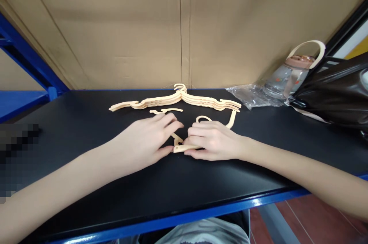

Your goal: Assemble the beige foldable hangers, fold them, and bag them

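Both hands rest low over the black table, close together. My right hand [211, 140] is closed on a cream plastic hanger piece [181, 148], whose flat end with a small hole sticks out to the left. More of a cream part [232, 119] shows behind that hand, with a curved hook [202, 117] beside it. My left hand [156, 135] has its thumb and fingers apart, the thumb tip by the piece's end. Another cream arm [172, 110] lies just beyond its fingers. Whatever lies under the left palm is hidden.
A stack of cream hangers [163, 100] lies at the table's back, against a cardboard wall [120, 29]. At the right are a clear bottle [287, 77], crinkled plastic wrap [250, 95] and a dark bag [336, 94]. The black table [138, 198] has a blue front edge.
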`<state>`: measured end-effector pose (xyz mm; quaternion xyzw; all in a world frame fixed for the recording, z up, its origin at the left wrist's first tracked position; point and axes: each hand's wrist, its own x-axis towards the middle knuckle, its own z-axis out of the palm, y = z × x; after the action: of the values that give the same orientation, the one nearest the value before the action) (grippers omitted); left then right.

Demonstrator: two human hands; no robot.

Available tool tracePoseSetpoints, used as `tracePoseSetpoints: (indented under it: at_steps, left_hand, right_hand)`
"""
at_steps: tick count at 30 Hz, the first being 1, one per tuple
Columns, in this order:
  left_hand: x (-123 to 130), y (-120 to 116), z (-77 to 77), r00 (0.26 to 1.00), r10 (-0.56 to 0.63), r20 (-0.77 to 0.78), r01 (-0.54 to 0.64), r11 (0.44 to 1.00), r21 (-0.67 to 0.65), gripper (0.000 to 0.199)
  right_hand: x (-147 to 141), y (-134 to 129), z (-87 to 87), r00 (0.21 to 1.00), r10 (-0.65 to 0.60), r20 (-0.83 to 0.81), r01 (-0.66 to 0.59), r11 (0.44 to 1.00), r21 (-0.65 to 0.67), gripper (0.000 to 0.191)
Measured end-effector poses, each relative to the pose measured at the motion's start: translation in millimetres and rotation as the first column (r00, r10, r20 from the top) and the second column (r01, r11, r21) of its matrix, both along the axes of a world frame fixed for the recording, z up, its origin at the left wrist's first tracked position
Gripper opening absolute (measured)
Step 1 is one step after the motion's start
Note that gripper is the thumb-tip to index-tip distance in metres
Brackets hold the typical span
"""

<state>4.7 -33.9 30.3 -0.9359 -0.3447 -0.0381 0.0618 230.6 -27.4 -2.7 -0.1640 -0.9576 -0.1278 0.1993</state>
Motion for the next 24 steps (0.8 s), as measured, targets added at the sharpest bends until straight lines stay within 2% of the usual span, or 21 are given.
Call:
tracePoseSetpoints:
  at_steps: [2, 4, 6, 9, 12, 17, 20, 24]
  left_hand:
    - [3, -1, -2.1, 0.995, -0.072, 0.073, 0.081, 0.988, -0.133, 0.028]
    - [7, -2, -4.9, 0.988, -0.102, 0.118, 0.124, 0.971, -0.206, 0.022]
    - [10, -2, -7.5, 0.984, -0.128, 0.123, 0.151, 0.97, -0.193, 0.016]
    - [12, 1, -9.8, 0.986, -0.162, 0.036, 0.165, 0.983, -0.08, 0.009]
    - [10, 8, -10.3, 0.991, -0.129, -0.03, 0.129, 0.992, 0.002, 0.013]
    - [1, 18, -12.9, 0.996, -0.049, 0.078, 0.057, 0.993, -0.1, 0.018]
    - [-6, 17, -19.0, 0.992, -0.004, 0.126, 0.02, 0.992, -0.124, 0.021]
    - [-16, 12, -28.7, 0.98, 0.074, 0.183, -0.065, 0.996, -0.058, 0.026]
  right_hand:
    - [0, -1, -0.5, 0.999, 0.012, -0.044, -0.011, 0.999, 0.035, 0.031]
    - [0, -2, -0.3, 0.994, 0.016, -0.105, -0.01, 0.998, 0.057, 0.027]
    - [-1, -2, 0.6, 0.987, 0.027, -0.159, -0.016, 0.997, 0.071, 0.022]
    - [-2, -2, 1.6, 0.981, 0.024, -0.191, -0.016, 0.999, 0.042, 0.019]
    - [-2, -2, 1.3, 0.982, 0.007, -0.19, -0.016, 0.999, -0.047, 0.016]
    - [-2, -1, -0.4, 0.976, -0.02, -0.219, -0.035, 0.969, -0.243, 0.007]
    - [-2, 0, -1.7, 0.972, -0.063, -0.227, -0.031, 0.921, -0.389, 0.004]
    - [-1, 3, -3.3, 0.971, -0.12, -0.206, -0.013, 0.837, -0.547, 0.005]
